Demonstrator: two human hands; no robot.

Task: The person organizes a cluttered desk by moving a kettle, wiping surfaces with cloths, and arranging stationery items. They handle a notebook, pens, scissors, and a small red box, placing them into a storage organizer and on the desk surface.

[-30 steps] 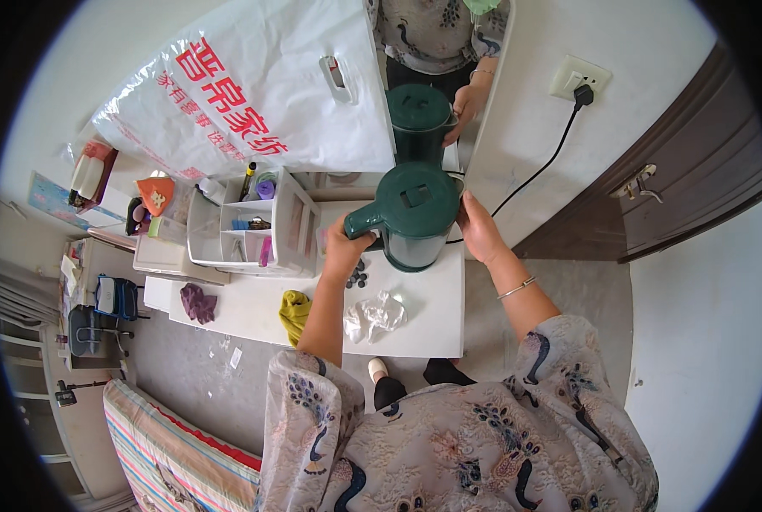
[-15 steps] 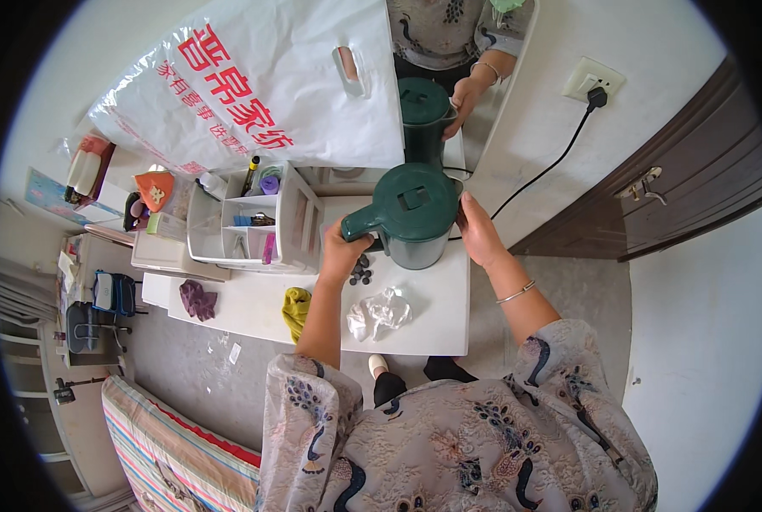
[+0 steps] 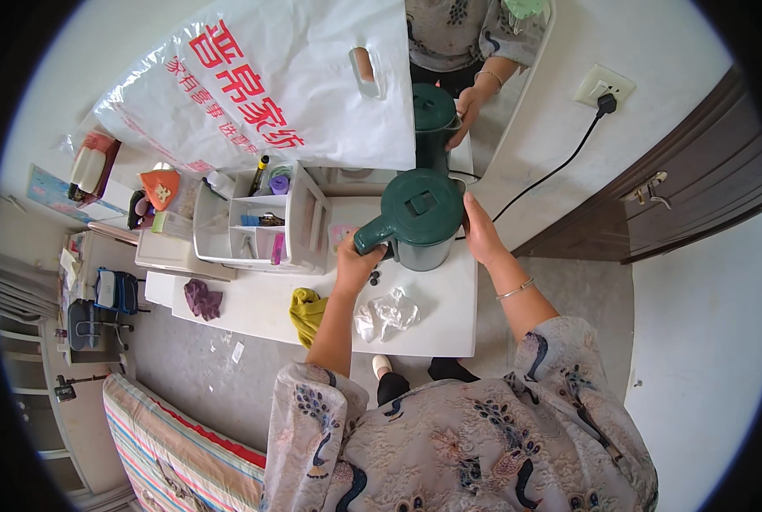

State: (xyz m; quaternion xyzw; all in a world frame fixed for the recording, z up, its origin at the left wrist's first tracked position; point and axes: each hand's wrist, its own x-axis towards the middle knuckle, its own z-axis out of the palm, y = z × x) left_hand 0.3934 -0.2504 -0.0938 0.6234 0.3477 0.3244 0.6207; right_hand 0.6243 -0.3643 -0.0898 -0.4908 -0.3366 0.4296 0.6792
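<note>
A kettle (image 3: 423, 209) with a dark green lid and a see-through lower body is held over the white table (image 3: 445, 328). My left hand (image 3: 357, 260) is closed around its green handle. On the opposite side, my right hand (image 3: 478, 229) presses its fingers against the kettle near the spout; the kettle hides some fingertips. The mirror (image 3: 449, 72) reflects the kettle and a hand at its side. Below the kettle lie a few small dark round pieces (image 3: 374, 278), partly covered, and a crumpled clear plastic bag (image 3: 389, 313).
An olive-yellow cloth (image 3: 307, 314) and a purple cloth (image 3: 202, 299) lie along the table's front. A white organizer (image 3: 308, 222) with small items stands behind my left hand. A large white bag (image 3: 270, 77) hangs behind. At right, a black cord (image 3: 560, 171) runs from a wall socket (image 3: 603, 86).
The view has shifted slightly. The kettle sits a little nearer the table's front and hides more of the dark pieces. Both hands keep their places on it.
</note>
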